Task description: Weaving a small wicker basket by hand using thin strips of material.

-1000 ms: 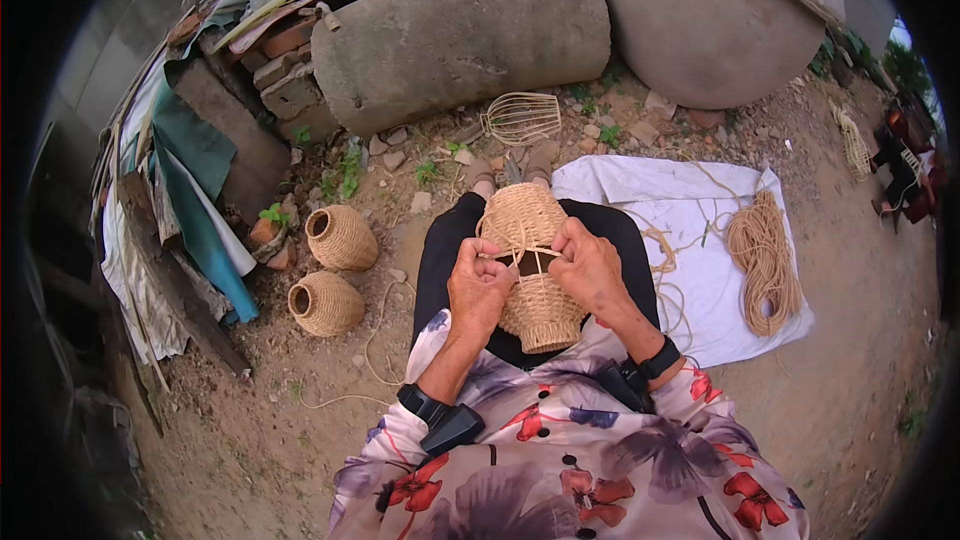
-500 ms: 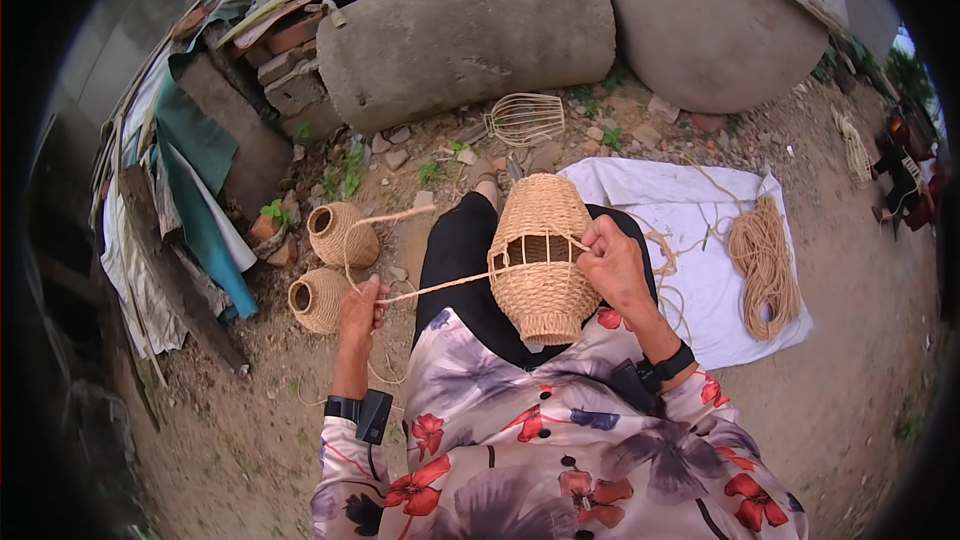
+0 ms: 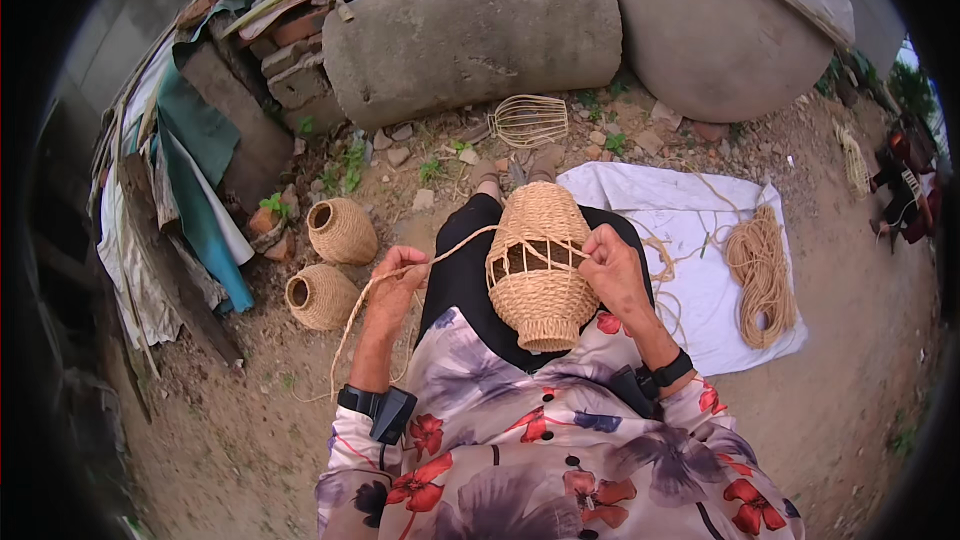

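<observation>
A woven straw-coloured basket [image 3: 545, 300] lies tilted between my knees, its narrow neck toward me. Across its middle runs an unwoven gap where bare ribs show. My left hand [image 3: 398, 275], left of the basket, is closed on a twisted straw cord [image 3: 455, 244]. From there the cord runs up to the gap's far edge, while its other part hangs in a loop beside my left forearm. At the gap's right end, my right hand [image 3: 612, 270] pinches a strand against the basket. The fingertips partly hide that strand.
Two small woven jars [image 3: 343, 231] stand on the dirt at left. A white sheet [image 3: 690, 270] at right carries a coil of cord [image 3: 762, 280]. Beyond my feet are a wire frame [image 3: 529, 121] and a stone roller [image 3: 475, 40].
My left hand has moved up and toward the basket. The cord, earlier stretched across the gap's lower part, now slants up to its far edge. My right hand stays at the gap's right end.
</observation>
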Motion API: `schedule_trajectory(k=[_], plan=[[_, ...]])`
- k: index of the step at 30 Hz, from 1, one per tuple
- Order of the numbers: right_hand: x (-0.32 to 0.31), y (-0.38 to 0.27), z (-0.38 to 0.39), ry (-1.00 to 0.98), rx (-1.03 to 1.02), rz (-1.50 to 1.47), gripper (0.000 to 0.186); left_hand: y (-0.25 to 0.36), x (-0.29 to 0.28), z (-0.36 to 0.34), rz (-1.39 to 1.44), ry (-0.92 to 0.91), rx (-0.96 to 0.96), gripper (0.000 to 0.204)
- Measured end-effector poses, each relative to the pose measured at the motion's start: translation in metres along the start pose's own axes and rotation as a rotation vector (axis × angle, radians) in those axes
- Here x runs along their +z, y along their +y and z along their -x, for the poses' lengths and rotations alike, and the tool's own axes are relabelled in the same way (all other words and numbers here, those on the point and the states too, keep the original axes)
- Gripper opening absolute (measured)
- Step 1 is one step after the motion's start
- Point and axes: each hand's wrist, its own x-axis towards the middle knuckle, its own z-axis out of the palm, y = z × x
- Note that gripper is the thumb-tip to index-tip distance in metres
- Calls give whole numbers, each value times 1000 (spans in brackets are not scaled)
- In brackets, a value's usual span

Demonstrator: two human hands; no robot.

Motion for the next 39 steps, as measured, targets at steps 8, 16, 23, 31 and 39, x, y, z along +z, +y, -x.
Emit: schedule_trajectory(k=[8, 16, 23, 31, 39], plan=[[0, 5, -1, -17, -18, -61, 9, 32, 1, 10, 377, 110, 68, 16], [-1, 9, -1, -44, 23, -130, 11, 65, -7, 29, 850, -262, 34, 21], [0, 3, -1, -60, 13, -145, 10, 32, 79, -3, 422, -101, -241, 15], [3, 4, 3, -34, -22, -134, 10, 25, 103, -17, -435, 98, -135, 52], [-3, 19, 7, -8, 28, -328, 13, 58, 120, -14, -525, 28, 10, 46]])
